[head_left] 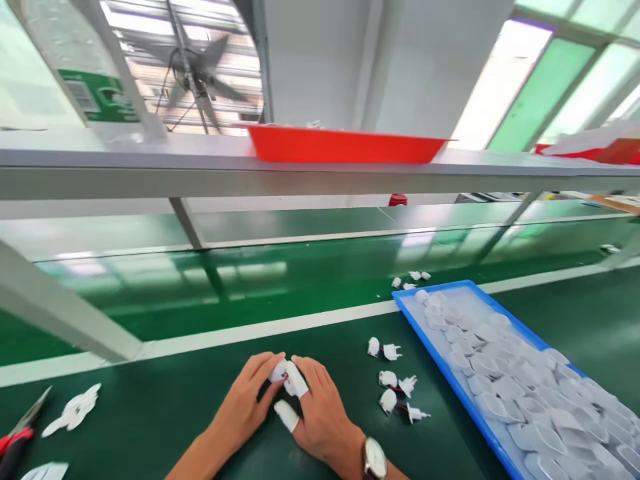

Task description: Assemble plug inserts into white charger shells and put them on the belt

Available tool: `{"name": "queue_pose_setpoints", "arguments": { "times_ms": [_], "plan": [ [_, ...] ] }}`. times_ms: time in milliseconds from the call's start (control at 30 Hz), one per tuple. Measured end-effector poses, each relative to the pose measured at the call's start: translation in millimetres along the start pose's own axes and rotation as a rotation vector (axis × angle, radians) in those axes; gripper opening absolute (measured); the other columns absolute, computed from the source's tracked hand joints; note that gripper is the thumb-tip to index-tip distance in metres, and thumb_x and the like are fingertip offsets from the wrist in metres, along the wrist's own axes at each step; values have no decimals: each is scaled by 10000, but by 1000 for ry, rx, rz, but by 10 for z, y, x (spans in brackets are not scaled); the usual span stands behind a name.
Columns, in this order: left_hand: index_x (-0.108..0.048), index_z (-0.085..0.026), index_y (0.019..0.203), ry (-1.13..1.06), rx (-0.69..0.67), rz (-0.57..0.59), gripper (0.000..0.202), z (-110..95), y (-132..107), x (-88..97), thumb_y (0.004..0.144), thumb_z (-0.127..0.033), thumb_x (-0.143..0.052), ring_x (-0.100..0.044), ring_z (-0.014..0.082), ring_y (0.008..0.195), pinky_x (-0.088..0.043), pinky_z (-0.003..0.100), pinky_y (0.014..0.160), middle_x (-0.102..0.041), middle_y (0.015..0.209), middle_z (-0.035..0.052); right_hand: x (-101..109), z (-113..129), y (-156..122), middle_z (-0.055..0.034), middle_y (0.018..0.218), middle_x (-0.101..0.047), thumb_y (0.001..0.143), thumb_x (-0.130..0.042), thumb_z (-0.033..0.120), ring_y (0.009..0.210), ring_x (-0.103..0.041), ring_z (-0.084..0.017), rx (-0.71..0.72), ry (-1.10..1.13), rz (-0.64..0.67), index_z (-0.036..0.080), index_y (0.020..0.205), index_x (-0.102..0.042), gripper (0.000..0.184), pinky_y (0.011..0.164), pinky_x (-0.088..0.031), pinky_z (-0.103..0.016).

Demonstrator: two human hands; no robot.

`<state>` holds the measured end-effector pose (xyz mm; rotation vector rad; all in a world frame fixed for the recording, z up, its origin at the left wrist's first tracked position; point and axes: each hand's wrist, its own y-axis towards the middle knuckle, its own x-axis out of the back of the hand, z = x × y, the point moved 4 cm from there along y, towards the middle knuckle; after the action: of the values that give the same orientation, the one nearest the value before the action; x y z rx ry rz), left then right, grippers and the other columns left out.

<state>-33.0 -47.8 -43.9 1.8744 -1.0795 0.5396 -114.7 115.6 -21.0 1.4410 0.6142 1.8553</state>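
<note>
Between the fingertips of both hands is a small white plastic part with a bit of red wire showing. My left hand pinches its left side, thumb below and fingers above. On its other side my right hand closes over the part with the index finger. White covers wrap the right index finger and the right thumb, which sits lower and a little apart. A watch is on my right wrist. To the right of my hands lie several white pieces joined in pairs by red and dark wires.
A blue-rimmed tray full of white plastic shells stands at the right. Red-handled pliers and a flat white piece lie left. A shelf with a red tray crosses above; its post comes down at left.
</note>
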Motion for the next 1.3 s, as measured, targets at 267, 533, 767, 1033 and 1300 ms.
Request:
{"name": "queue_pose_setpoints", "arguments": {
  "times_ms": [267,533,767,1033,1300],
  "plan": [
    [-647,-185,1115,204,550,-155,369,1276,1103,351,795,-365,-606,-731,299,1001,-575,405,904,-770,1097,120,-106,-136,-170,-219,1290,-638,806,-601,105,1177,-592,-348,56,-35,60,78,1228,-634,424,994,-556,-524],
    [-553,-69,1293,296,583,-243,569,1168,929,426,788,-331,-552,-616,397,1211,-458,555,1059,-669,1257,241,-270,-183,-328,-189,1337,-609,755,-632,167,1212,-556,-332,76,7,157,138,988,-712,247,1077,-492,-515],
    [-576,-225,1335,84,278,-137,522,504,335,-124,901,-511,-529,-664,317,1114,-569,461,956,-647,1301,120,72,-554,-59,-124,1361,-610,899,-604,220,1223,-540,-268,-130,-213,286,160,1153,-700,279,1100,-451,-411],
    [-702,-257,1170,-5,277,-77,449,684,43,-265,848,-541,-573,-743,306,1010,-639,426,858,-749,1131,77,1560,-1993,-309,-224,1009,-680,842,-577,41,1069,-595,-358,-704,-631,251,130,757,-713,184,909,-470,-515],
    [-694,-308,1244,-74,173,-16,410,358,84,-343,899,-500,-582,-726,297,1094,-635,420,907,-709,1280,55,1445,-1687,-186,-126,1060,-693,810,-493,-32,1022,-609,-254,-506,-518,350,156,840,-696,278,956,-484,-444]
  ]
}}
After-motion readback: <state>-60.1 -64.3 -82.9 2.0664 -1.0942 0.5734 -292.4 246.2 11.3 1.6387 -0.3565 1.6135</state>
